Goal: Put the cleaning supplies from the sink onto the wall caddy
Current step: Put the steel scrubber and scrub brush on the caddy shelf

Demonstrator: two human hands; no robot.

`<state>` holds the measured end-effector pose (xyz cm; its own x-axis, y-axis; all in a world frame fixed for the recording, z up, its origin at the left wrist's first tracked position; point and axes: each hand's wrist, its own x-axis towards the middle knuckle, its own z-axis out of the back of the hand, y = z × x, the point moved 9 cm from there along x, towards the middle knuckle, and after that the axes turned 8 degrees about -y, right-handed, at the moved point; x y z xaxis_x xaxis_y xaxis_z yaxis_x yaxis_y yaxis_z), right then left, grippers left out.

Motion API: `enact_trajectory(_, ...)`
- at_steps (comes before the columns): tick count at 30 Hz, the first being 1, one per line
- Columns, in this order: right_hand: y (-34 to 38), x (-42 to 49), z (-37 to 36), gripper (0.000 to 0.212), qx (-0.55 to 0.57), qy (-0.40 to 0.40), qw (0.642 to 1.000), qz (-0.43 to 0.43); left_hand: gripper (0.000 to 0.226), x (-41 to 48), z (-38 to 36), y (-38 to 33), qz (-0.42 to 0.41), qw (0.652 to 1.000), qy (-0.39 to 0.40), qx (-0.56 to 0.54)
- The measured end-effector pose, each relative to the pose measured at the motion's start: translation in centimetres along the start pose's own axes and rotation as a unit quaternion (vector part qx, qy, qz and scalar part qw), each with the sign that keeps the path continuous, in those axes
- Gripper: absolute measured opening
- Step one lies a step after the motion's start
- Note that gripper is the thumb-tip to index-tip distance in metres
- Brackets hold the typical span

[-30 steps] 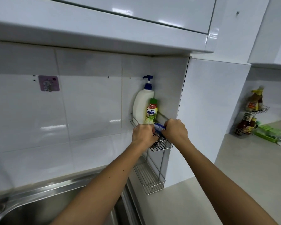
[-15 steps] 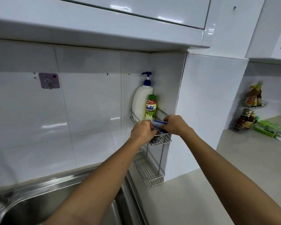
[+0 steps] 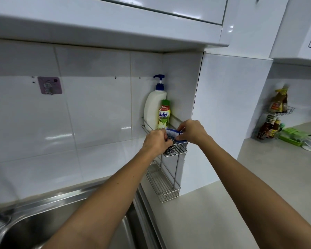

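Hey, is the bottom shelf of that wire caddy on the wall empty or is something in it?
Empty, as far as it shows: the bottom shelf is bare wire, though the left forearm hides its far end.

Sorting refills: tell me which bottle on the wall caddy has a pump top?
The tall white bottle with the blue pump; the shorter green-capped bottle beside it has a plain cap.

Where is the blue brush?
In the head view, the brush is right of centre, over the caddy's top shelf, between both hands, just in front of the green bottle and above the steel scourer.
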<state>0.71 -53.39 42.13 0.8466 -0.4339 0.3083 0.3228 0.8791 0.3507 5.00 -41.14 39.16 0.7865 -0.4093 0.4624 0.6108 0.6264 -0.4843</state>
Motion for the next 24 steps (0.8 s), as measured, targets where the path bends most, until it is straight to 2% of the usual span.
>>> enact_trajectory(6, 0.4, 0.0, -0.2, 0.035, -0.023, -0.029, 0.999, 0.01, 0.022, -0.1, -0.1, -0.6, -0.022, 0.999, 0.016, 0.022)
enact_trajectory(12, -0.2, -0.3, -0.2, 0.04, 0.0, 0.045, 0.998, 0.031, 0.024, -0.2, -0.1, -0.6, -0.026, 0.999, 0.016, 0.028)
enact_trajectory(15, -0.8, -0.3, -0.3, 0.042, 0.017, 0.082, 0.995, 0.045, 0.018, -0.2, -0.3, -0.5, -0.022, 0.999, 0.012, 0.02)
enact_trajectory(20, -1.9, -0.7, -0.6, 0.037, 0.037, 0.056, 0.996, 0.056, 0.017, -0.4, -0.3, -0.2, -0.011, 1.0, 0.003, 0.005)
enact_trajectory(24, -1.7, -0.6, -1.5, 0.043, 0.037, 0.066, 0.996, 0.05, 0.018, -0.4, -0.4, -0.2, -0.009, 1.0, 0.014, 0.004)
